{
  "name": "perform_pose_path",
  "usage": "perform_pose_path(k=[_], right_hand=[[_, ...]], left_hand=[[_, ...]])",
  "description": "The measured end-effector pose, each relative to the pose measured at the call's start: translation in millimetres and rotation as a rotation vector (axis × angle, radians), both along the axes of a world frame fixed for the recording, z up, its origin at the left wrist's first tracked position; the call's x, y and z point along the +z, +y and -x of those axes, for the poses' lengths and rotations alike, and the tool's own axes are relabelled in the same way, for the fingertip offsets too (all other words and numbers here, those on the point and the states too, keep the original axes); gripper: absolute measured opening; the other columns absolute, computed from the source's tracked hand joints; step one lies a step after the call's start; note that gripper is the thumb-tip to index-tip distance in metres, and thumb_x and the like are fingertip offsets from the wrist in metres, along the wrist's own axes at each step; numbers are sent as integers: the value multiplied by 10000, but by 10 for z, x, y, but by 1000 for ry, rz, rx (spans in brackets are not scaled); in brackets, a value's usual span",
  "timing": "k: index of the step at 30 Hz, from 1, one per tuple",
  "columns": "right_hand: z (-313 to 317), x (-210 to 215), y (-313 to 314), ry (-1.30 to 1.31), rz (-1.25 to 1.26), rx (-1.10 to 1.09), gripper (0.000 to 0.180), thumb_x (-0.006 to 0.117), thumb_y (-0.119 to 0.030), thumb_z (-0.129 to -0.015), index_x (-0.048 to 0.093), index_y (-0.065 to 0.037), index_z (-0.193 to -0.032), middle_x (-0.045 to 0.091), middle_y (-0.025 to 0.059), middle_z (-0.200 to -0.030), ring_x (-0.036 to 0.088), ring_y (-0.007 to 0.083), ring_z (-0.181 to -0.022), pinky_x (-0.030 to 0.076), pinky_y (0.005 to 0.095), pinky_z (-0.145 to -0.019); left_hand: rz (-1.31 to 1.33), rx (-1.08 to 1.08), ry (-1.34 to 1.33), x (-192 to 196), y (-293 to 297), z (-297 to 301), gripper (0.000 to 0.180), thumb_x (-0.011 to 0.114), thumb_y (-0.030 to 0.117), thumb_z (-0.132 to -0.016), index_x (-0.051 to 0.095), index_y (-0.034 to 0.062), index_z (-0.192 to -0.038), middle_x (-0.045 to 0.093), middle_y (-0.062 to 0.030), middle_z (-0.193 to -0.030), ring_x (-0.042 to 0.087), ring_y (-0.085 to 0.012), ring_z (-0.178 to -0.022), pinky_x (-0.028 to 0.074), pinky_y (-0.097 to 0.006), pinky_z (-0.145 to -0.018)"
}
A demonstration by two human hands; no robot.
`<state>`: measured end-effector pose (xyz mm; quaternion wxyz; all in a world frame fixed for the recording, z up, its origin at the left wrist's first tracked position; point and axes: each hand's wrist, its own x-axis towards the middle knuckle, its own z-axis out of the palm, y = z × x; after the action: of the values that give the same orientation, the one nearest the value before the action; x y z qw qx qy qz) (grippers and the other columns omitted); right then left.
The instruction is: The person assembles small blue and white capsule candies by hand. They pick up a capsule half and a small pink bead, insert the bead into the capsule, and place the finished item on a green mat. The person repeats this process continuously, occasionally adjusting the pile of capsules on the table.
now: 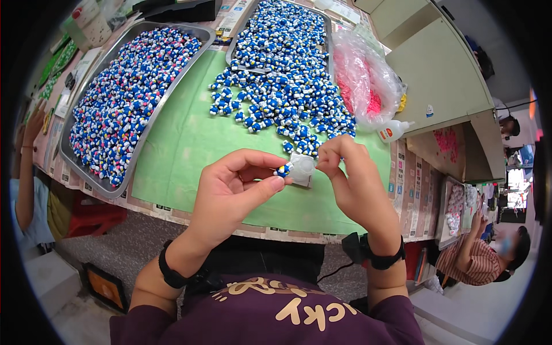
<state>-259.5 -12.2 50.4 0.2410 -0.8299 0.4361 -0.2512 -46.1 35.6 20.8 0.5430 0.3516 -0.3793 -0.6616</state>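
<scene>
Between the thumb and fingers of my left hand (231, 187) is a small blue, white and yellow figurine (282, 171). My right hand (355, 181) is raised just to the right, its thumb and fingers pinched together; whatever they hold is too small to make out. Between both hands, over the green mat (184, 141), is a small whitish square piece (302, 169) with a pale round patch on top. Beyond my fingers a loose heap of the same figurines (287, 106) spreads toward me from a metal tray (231, 53).
A second metal tray (127, 183) full of blue, white and pink pieces stands at left. At right are a clear bag of pink pieces (368, 83), a white squeeze bottle (392, 131) and a beige cabinet (437, 69). Co-workers sit at both sides.
</scene>
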Motion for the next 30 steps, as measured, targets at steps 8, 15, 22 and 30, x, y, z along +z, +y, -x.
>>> perform_pose_path(k=[8,15,22,30], right_hand=[[-213,190,211,-401,-94,69,302,601,84,-886,351,-84,-855,557,106,-924,527,130,-818,457,257,-739],[-327,59,235,-415,12,-24,270,625,113,-803,434,-71,-853,582,75,-831,544,220,-758,361,345,-742],[-347,2,322,-595,-145,-129,316,691,61,-808,403,-69,-827,523,77,-881,507,172,-779,407,297,-745],[654,-154,112,-271,-29,-367,207,646,56,-829,452,-18,-829,567,72,-845,553,155,-784,465,274,-760]], left_hand=[[61,19,-12,67,5,118,229,654,-63,-861,598,-45,-1082,665,-129,-1050,661,-182,-996,536,-290,-880],[211,131,-112,37,48,181,223,671,-76,-840,628,-26,-1053,664,-93,-984,662,-168,-961,550,-275,-843],[616,193,-497,22,19,42,229,709,-95,-773,655,-9,-978,668,-123,-946,662,-174,-879,542,-278,-716],[533,727,-962,-58,-33,-1557,142,622,-97,-838,570,12,-914,553,-16,-892,533,-72,-778,446,-197,-689]])
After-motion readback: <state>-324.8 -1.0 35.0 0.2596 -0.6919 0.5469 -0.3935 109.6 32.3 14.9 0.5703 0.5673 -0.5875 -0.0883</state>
